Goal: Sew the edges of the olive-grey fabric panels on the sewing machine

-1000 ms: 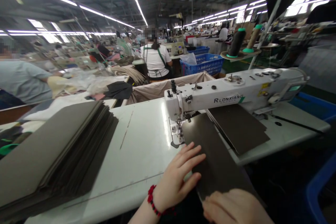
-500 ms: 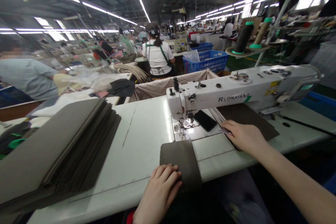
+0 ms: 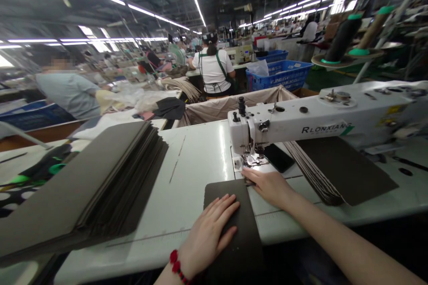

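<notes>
A dark grey-brown fabric panel (image 3: 245, 227) lies at the table's front edge, partly hanging over it. My left hand (image 3: 212, 227) rests flat on this panel with its fingers stretched out. At the panel's upper right corner, just in front of the needle area, is my right hand (image 3: 267, 187); its fingers are pressed together, and what they hold is too small to name. The white sewing machine (image 3: 284, 124) stands behind both hands. A black phone (image 3: 279, 158) lies beneath its arm, beside a stack of dark panels (image 3: 344, 169) on the right.
A tall stack of dark panels (image 3: 100, 178) covers the table's left side. Behind the machine is a cloth-lined bin (image 3: 214, 113), with a blue basket (image 3: 279, 75) beyond. Thread cones (image 3: 343, 38) stand at the upper right. Two people work further back.
My right hand has moved left from the right-hand stack to the needle area. My left hand lies further over the panel. The camera view has turned a little to the left.
</notes>
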`<state>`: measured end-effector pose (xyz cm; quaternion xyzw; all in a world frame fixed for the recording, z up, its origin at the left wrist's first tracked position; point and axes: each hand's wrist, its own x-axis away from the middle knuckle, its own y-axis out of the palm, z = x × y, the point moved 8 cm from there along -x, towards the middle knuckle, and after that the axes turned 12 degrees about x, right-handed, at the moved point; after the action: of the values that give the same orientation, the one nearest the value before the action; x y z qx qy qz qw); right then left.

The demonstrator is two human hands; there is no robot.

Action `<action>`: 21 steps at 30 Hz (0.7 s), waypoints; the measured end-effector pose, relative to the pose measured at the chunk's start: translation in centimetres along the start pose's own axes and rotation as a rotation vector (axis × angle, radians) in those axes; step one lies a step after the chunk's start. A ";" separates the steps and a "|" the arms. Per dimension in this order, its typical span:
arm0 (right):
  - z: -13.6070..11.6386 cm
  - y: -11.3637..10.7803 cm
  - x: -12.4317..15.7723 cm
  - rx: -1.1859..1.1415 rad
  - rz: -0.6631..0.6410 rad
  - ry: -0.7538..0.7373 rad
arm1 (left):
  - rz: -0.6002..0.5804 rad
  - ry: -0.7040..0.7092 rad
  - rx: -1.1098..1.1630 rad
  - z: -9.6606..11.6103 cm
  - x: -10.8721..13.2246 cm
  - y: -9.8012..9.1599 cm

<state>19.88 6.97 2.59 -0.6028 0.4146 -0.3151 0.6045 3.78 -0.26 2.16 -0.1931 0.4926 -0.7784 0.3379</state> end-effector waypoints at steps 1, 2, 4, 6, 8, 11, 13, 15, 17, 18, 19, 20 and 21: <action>0.6 0.3 0.2 -0.003 -0.002 0.023 | 0.008 -0.020 -0.008 -0.5 -0.1 -0.3; 1.3 0.6 0.5 -0.008 -0.004 0.046 | 0.013 -0.037 -0.014 -1.1 -0.3 -0.6; 2.2 1.2 1.1 -0.018 -0.001 0.081 | 0.019 -0.049 -0.020 -1.9 -1.2 -1.1; 2.4 1.6 1.5 -0.028 0.014 0.087 | 0.029 -0.039 -0.021 -2.4 -2.7 -1.3; 2.4 1.8 1.5 -0.030 0.025 0.082 | 0.045 -0.025 -0.017 -2.7 -4.3 -1.4; 2.2 1.8 1.4 -0.018 0.022 0.075 | 0.048 -0.008 0.003 -3.0 -6.0 -1.3; 2.2 1.8 1.4 -0.011 0.016 0.079 | 0.030 0.001 0.021 -3.0 -6.4 -1.3; 2.3 1.9 1.4 -0.012 0.010 0.080 | 0.004 0.005 0.035 -3.1 -6.4 -1.2; 2.4 1.9 1.4 -0.018 0.004 0.077 | -0.028 0.008 0.044 -3.1 -6.3 -1.1; 2.4 1.9 1.4 -0.020 0.000 0.073 | -0.041 0.009 0.046 -3.0 -6.3 -1.0; 2.4 2.0 1.3 -0.021 -0.004 0.071 | -0.052 0.008 0.046 -3.0 -6.2 -1.0; 2.5 2.0 1.3 -0.020 -0.007 0.071 | -0.059 0.005 0.045 -3.0 -6.2 -0.9; 2.5 2.0 1.3 -0.018 -0.009 0.072 | -0.062 0.001 0.042 -3.0 -6.2 -0.9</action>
<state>22.43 7.11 0.28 -0.5985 0.4362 -0.3354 0.5823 5.95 6.33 1.83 -0.2008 0.4701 -0.7988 0.3173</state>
